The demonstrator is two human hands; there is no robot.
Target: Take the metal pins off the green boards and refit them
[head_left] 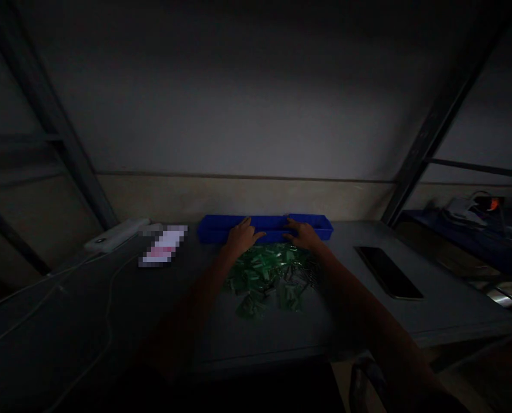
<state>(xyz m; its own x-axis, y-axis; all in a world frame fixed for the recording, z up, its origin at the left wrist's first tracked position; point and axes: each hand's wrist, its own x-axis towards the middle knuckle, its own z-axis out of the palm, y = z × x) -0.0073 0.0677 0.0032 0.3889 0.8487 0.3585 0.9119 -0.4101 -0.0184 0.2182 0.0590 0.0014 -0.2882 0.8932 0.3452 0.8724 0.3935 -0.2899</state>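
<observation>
Long blue plastic trays (213,234) stand in a row at the back of the table; I cannot tell how many there are. My left hand (241,236) rests on the row left of its middle, fingers over the top and thumb along the front wall. On the right part, my right hand (304,234) grips in the same way. Just in front of both hands lies a pile of small clear bags (256,272) with green contents. Thin dark metal pieces (305,275) show at the pile's right side. Dim light hides the finger contact.
A phone with a lit, pixelated screen (163,246) lies left, near a white power strip (118,235) and white cables (109,304). A dark phone (388,272) lies right. Metal posts (428,132) frame the grey table (256,344), with a wall behind.
</observation>
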